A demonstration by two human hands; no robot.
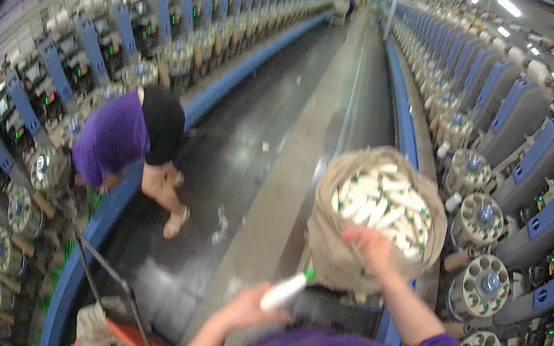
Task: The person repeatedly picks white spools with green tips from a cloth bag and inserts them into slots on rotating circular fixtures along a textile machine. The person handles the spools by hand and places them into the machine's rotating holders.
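My left hand (251,310) is closed around a yarn bobbin (286,291), white with a green tip that points up and to the right. In front of me, a large beige cloth sack (327,223) stands with its mouth wide, filled with many loose white bobbins (387,200) with green ends. Over the near rim of the sack reaches my right hand (369,248). Its fingers are blurred by motion, so I cannot make out whether they hold anything.
Winding machines line both sides, with round bobbin magazines (484,217) along the right. At left a co-worker in purple (115,131) bends toward the machines. A cart with an orange edge (129,344) stands at lower left. Between the blue rails (221,93) runs a dark aisle floor (270,122).
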